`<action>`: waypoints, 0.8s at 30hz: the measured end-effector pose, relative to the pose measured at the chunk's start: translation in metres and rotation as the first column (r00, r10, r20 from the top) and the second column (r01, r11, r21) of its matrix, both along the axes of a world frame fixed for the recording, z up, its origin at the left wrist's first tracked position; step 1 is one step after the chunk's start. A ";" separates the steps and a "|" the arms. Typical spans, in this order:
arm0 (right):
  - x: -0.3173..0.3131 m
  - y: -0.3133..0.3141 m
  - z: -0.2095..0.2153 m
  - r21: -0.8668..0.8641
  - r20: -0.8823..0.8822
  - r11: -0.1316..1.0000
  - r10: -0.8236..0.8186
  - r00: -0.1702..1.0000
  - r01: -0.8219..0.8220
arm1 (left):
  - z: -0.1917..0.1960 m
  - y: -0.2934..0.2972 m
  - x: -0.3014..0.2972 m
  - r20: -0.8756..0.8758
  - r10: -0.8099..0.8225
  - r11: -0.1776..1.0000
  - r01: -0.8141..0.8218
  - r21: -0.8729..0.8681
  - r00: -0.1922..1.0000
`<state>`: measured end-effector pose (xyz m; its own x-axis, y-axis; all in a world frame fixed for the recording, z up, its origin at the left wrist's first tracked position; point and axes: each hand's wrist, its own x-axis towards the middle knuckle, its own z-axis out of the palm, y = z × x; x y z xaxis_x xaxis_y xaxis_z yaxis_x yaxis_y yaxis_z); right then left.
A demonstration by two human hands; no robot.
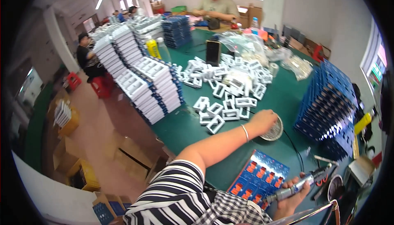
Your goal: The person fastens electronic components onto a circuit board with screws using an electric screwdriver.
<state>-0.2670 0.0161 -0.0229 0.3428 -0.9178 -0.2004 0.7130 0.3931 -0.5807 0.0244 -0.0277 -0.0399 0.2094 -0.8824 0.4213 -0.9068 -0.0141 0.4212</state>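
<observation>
My left hand (264,122) reaches into a round bowl (280,131) of small grey metal pieces, too small to name. Its fingers curl down together, and whatever they pinch is hidden. In my right hand (296,196) lies an electric screwdriver (289,191), held slantwise with its tip toward the lower left. Beside that tip, a blue circuit board panel (269,159) with rows of orange-red patches rests at the table's near edge. Beyond my left hand spreads a loose heap of white rectangular plastic frames (236,102).
Tall stacks of white trays and blue boards (154,87) stand on the left. More blue panels (324,102) are piled on the right, near a black cable (293,143). A phone (213,52) stands behind the frames. Across the green table (184,130) sits another person (219,7).
</observation>
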 end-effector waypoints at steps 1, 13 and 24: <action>0.000 0.000 0.001 -0.003 0.003 1.000 -0.004 1.000 0.004 | -0.002 0.001 0.001 0.008 -0.014 0.999 0.014 -0.049 1.000; -0.013 0.007 0.008 -0.041 -0.101 0.999 -0.025 0.995 0.021 | 0.006 0.061 -0.040 -0.246 -0.292 0.953 0.259 -0.156 0.924; -0.014 0.009 0.016 -0.103 -0.020 0.995 0.008 1.000 -0.010 | 0.006 0.142 -0.096 -0.393 -0.462 0.876 0.478 -0.064 0.795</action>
